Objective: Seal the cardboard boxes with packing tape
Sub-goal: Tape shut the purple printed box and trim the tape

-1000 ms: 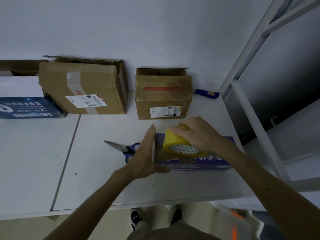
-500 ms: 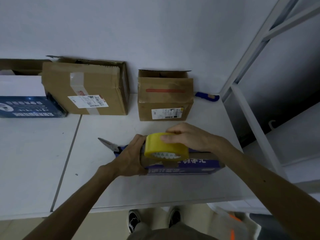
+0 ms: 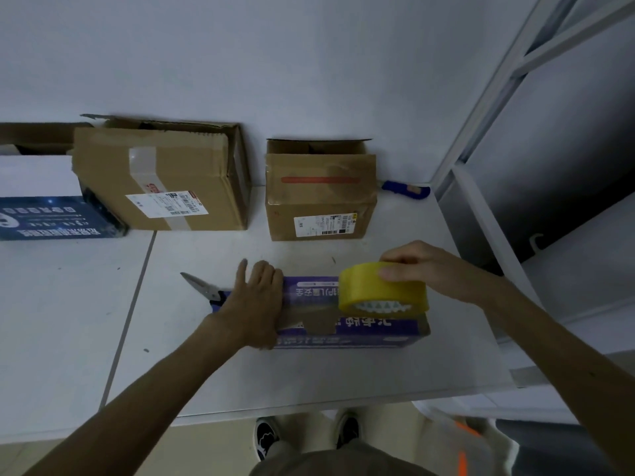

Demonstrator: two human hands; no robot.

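A flat purple printed box [image 3: 360,333] lies on the white table [image 3: 309,376] in front of me. My left hand [image 3: 254,300] presses flat on its left end, fingers together. My right hand [image 3: 422,266] grips a yellow roll of packing tape [image 3: 383,290] above the box's right part. A strip of brownish tape [image 3: 309,312] runs along the box top from the left hand to the roll.
Scissors [image 3: 202,290] lie just left of the purple box. Two brown cardboard boxes [image 3: 161,176] [image 3: 321,197] stand against the wall, with a dark blue box [image 3: 51,214] at far left. A blue-handled cutter [image 3: 407,190] lies at back right. A white metal rack [image 3: 481,187] borders the table's right.
My right hand has pulled the tape roll from the box's left end to its right, laying tape along the top. My left hand now lies flat on the left end.
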